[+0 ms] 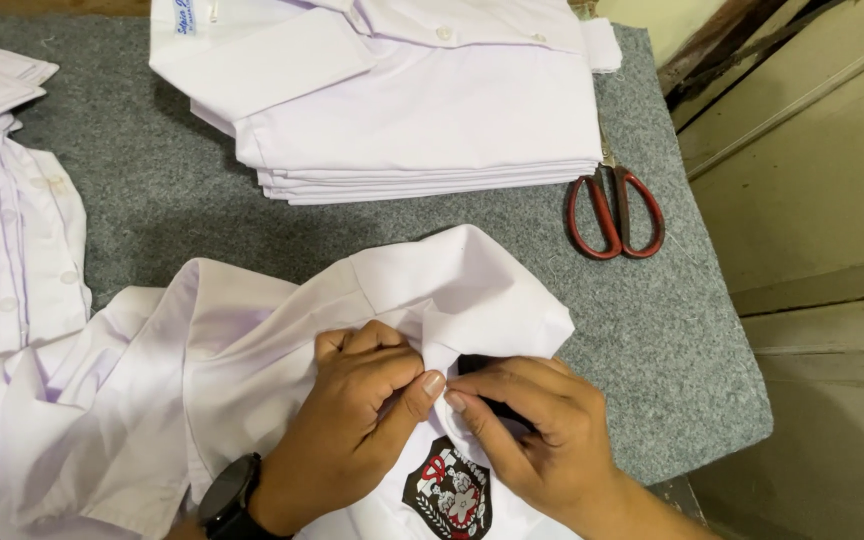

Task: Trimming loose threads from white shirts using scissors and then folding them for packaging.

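Right up close, a black, red and white embroidered badge (449,490) sits on the white shirt (282,330), framed between two wrists, with a black wristwatch (227,497) on the left one. The shirt lies rumpled across the near part of the bench (672,340), which is covered in a grey, felt-like cloth. At the far edge there's a neat stack of folded white shirts (402,110), and at the left another pile of white shirts (7,210) showing rows of buttons. Red-handled scissors (617,213) lie on the grey cover just right of the folded stack, blades tucked towards it. Off the right edge of the bench, pale boards and dark wooden slats fill the room's corner.

Now the hands: the left hand (357,420) is curled tight, thumb and forefinger pinching a fold of the shirt's fabric. The right hand (532,425) meets it fingertip to fingertip, narrowly closed, gripping the same fold just above the badge.
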